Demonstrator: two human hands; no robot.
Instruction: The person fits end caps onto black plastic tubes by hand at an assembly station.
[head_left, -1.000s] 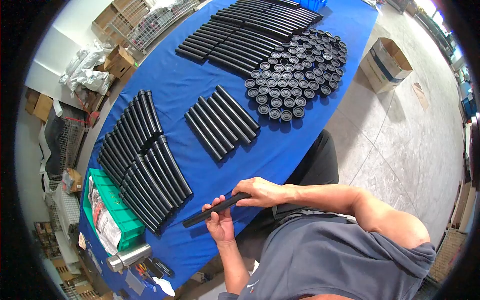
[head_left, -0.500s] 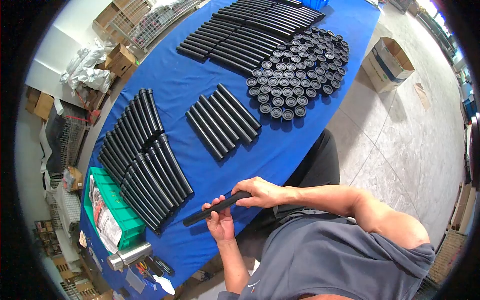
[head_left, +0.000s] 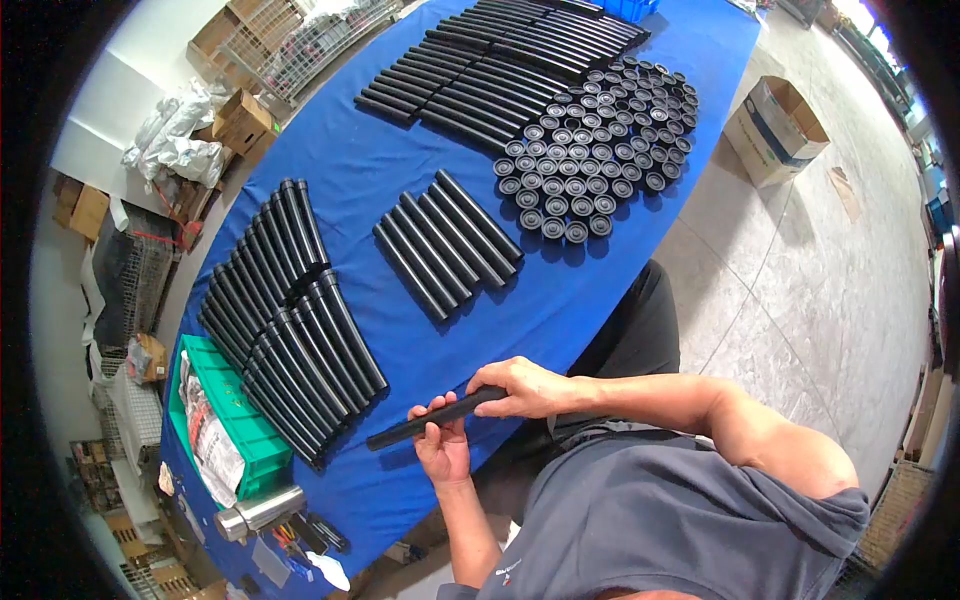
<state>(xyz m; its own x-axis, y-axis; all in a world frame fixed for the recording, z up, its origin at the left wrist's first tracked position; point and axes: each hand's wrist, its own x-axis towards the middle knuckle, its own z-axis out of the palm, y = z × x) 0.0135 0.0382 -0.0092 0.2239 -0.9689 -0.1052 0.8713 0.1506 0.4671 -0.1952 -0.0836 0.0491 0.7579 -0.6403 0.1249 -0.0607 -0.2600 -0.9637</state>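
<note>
A black tube point(head_left: 400, 433) is held in both hands, slanting over the near edge of the blue-covered table. My left hand point(head_left: 446, 455) is closed around its middle from below, thumb on the near side and fingers on the far side. At the tube's right end my right hand point(head_left: 525, 388) is closed from above, covering that end. Beyond the hands lies a small group of black tubes point(head_left: 445, 245) side by side. To the left, longer rows of black tubes with wider ends point(head_left: 315, 350) rest on the cloth.
Many round black caps point(head_left: 570, 165) stand grouped at the far right, beside rows of tubes point(head_left: 480, 75). A green crate point(head_left: 270, 452) with papers, a metal cylinder point(head_left: 260, 512) and small tools sit at the left end. A cardboard box point(head_left: 765, 150) stands on the floor.
My right hand has shifted very slightly to the right and nearer to me along with the tube's end. The left hand keeps its hold, and the things on the table are unchanged.
</note>
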